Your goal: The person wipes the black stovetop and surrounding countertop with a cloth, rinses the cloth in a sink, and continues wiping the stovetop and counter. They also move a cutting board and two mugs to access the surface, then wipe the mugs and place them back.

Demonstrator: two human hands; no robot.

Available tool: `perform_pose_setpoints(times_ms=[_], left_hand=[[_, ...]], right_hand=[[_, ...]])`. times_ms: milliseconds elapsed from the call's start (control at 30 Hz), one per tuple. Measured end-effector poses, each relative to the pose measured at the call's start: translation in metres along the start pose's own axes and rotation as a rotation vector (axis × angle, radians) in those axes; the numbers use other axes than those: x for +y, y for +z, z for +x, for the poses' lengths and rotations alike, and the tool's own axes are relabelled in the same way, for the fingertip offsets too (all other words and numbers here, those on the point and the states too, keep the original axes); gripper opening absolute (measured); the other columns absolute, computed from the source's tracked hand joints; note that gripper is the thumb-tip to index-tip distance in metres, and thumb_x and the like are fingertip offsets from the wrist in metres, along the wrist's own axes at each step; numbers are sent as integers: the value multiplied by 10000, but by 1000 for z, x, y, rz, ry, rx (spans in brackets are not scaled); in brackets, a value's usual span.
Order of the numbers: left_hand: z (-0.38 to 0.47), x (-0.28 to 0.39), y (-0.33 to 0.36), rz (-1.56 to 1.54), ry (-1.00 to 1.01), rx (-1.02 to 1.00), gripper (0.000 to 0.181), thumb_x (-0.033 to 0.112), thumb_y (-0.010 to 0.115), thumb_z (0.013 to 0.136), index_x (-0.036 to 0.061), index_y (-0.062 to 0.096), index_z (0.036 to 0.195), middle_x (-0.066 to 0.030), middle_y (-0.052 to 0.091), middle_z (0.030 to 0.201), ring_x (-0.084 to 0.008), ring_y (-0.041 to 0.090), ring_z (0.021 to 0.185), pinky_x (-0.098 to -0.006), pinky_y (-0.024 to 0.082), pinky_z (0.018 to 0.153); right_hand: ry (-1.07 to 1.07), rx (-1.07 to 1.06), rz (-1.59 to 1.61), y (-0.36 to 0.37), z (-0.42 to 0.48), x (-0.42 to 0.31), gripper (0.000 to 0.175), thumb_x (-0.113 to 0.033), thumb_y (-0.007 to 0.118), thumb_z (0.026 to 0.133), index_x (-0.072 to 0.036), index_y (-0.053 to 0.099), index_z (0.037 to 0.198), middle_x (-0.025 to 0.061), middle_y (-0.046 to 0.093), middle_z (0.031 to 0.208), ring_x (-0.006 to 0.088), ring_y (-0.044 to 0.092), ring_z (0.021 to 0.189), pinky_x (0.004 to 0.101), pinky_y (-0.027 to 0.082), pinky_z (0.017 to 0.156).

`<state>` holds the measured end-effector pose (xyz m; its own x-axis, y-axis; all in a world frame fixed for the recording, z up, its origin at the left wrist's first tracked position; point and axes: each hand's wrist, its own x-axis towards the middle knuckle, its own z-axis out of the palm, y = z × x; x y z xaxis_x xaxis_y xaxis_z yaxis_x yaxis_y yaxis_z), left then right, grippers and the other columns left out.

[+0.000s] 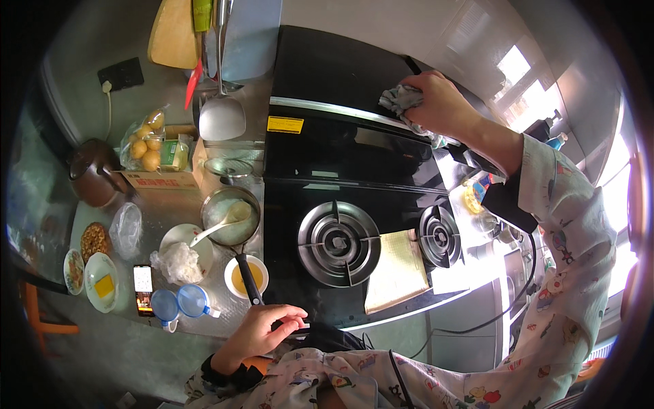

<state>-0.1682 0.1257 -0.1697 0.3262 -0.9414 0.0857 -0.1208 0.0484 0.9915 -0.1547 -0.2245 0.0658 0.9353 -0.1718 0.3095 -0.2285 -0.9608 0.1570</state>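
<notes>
My right hand (pixel 439 102) is closed on a crumpled grey patterned cloth (pixel 403 99). It presses the cloth against the black glass panel behind the gas hob, around a silver trim strip (pixel 337 110). My left hand (pixel 268 327) hangs over the counter's front edge, fingers loosely bent and apart, with nothing plainly held. Just beyond it is the black handle (pixel 248 281) of a saucepan (pixel 231 214). The hob has a large burner (pixel 338 243) and a smaller burner (pixel 439 236). A yellowish folded cloth or paper (pixel 397 271) lies between them.
Left of the hob are a bowl of yellow liquid (pixel 240 278), two blue-lidded cups (pixel 193 300), a phone (pixel 143 289) and a cardboard box (pixel 163 179). A steel spatula (pixel 222 117) hangs at the wall. A black cable (pixel 526 276) loops down at the right.
</notes>
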Motion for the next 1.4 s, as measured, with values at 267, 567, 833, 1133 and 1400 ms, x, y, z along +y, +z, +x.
perform_pose_setpoints(times_ms=[267, 567, 833, 1133, 1400], left_hand=[[-17, 3, 1, 0, -11, 30, 151, 31, 593, 844, -30, 613, 982, -117, 678, 844, -180, 676, 782, -261, 525, 706], [-17, 2, 5, -10, -7, 30, 162, 31, 594, 843, -25, 614, 994, -110, 679, 842, -170, 674, 772, -257, 522, 702], [-14, 2, 4, 9, -21, -2, 161, 37, 588, 848, -22, 614, 995, -122, 680, 862, -181, 679, 798, -263, 526, 716], [-5, -3, 8, -15, 2, -16, 172, 22, 566, 850, -27, 608, 1009, -105, 675, 833, -166, 667, 787, -265, 522, 700], [2, -4, 8, -15, 0, -25, 172, 18, 569, 846, -25, 610, 1008, -105, 676, 829, -165, 668, 774, -263, 522, 693]], right_hand=[[384, 6, 591, -3, 1, 36, 513, -88, 640, 703, -77, 452, 1180, 149, 602, 977, 225, 600, 927, 303, 485, 811], [389, -93, 1002, -21, -6, 82, 274, -74, 572, 773, 13, 560, 1033, 56, 600, 873, 136, 580, 764, 255, 484, 681], [31, -153, 364, -6, -46, 60, 450, -180, 599, 768, -86, 527, 1203, 165, 540, 1123, 312, 555, 1028, 354, 428, 909], [193, -175, 223, -1, -44, 7, 431, -363, 359, 923, -167, 516, 1273, 140, 411, 1381, 308, 389, 1257, 382, 315, 1049], [42, -113, 392, 6, -26, 10, 461, -82, 569, 782, -160, 555, 1236, 123, 510, 1231, 255, 546, 1075, 327, 423, 939]])
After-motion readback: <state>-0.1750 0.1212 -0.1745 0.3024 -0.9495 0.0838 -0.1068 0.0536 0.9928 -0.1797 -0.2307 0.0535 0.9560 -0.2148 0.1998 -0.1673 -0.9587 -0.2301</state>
